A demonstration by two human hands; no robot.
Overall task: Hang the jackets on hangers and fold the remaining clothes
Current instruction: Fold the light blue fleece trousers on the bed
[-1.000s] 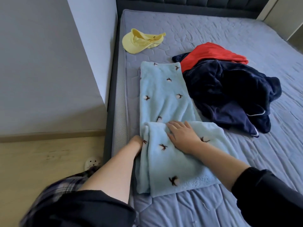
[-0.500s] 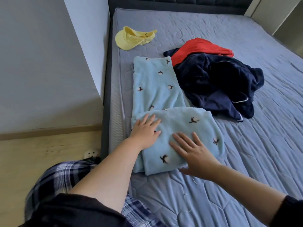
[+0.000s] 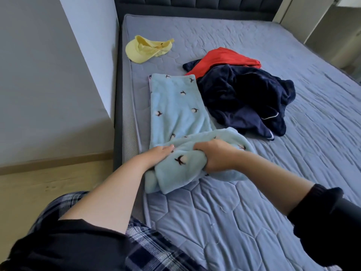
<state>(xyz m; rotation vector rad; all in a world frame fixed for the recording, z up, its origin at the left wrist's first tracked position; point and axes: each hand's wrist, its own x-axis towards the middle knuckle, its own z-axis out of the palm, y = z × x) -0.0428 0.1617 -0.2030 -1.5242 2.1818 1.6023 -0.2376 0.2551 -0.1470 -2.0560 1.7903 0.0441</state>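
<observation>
A light blue fleece garment (image 3: 175, 106) with small dark bird prints lies along the left side of the bed, its near end folded over on itself. My right hand (image 3: 214, 154) grips the folded near part, fingers curled into the fabric and lifting a flap. My left hand (image 3: 158, 154) lies flat on the fold's left edge with straight fingers. A crumpled navy garment (image 3: 248, 96) with white piping lies to the right. A red garment (image 3: 224, 58) sits behind it.
A yellow cap (image 3: 145, 48) lies near the bed's far left corner. The quilted grey-blue mattress (image 3: 293, 173) stretches right and toward me. A grey wall (image 3: 48, 85) and wooden floor (image 3: 39, 182) border the bed on the left. The dark headboard (image 3: 195, 4) is behind.
My right hand went from lying flat on the folded fleece to gripping it and raising a flap. My left hand slid along the fold's left edge, staying flat.
</observation>
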